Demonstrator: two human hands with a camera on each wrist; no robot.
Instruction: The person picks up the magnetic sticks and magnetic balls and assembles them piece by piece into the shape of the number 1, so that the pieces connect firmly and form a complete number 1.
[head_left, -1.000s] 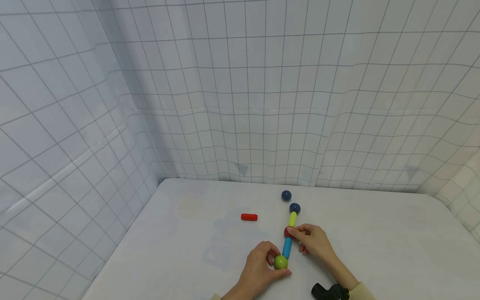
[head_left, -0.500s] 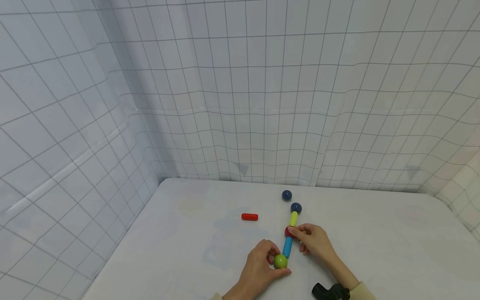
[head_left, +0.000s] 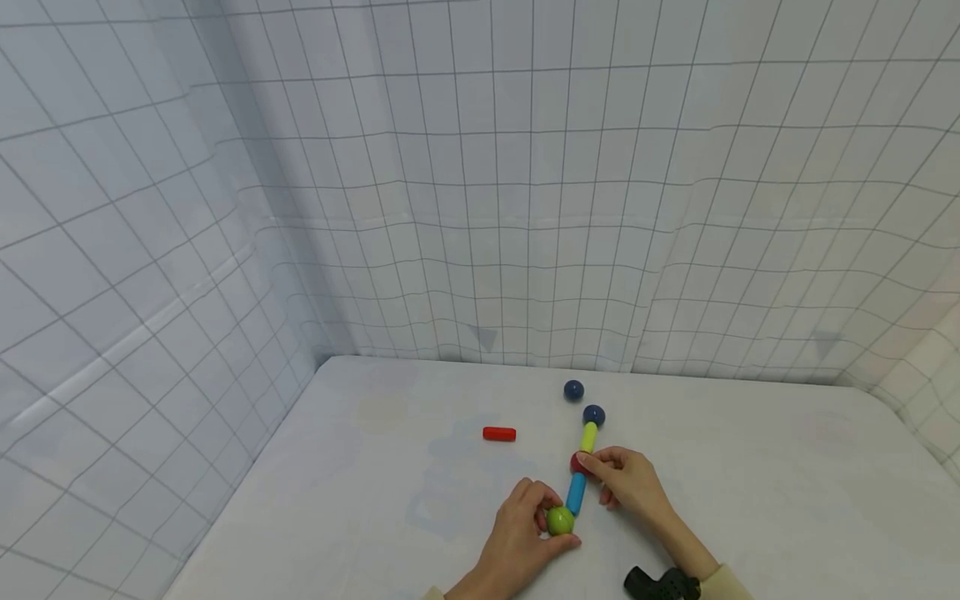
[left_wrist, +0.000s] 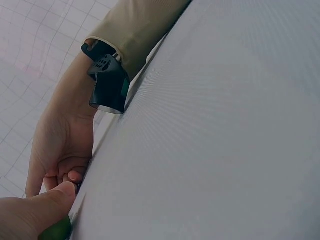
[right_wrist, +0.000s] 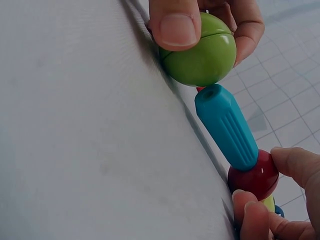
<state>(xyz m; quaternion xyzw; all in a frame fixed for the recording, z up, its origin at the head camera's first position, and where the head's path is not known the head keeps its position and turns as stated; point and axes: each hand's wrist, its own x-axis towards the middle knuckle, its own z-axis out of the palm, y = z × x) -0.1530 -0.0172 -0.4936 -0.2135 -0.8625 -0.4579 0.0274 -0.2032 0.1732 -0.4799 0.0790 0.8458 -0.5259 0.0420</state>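
My left hand holds a green ball between thumb and fingers, close to the table. My right hand pinches a dark red ball at the middle of a row. From that ball a blue ridged rod runs toward me, its near end right at the green ball and showing a small recess. On the far side, a yellow rod leads to a dark blue ball. The right wrist view hides most of the yellow rod behind the red ball and fingers.
A second dark blue ball sits beyond the row, near the table's back edge. Off to the left lies a red rod. Gridded white curtains rise behind and beside the white table. A black wrist device is on my right wrist.
The row's far end, with the yellow rod and dark blue ball, has swung slightly right. The green ball has shifted a touch left and away from me. Both hands keep their hold.
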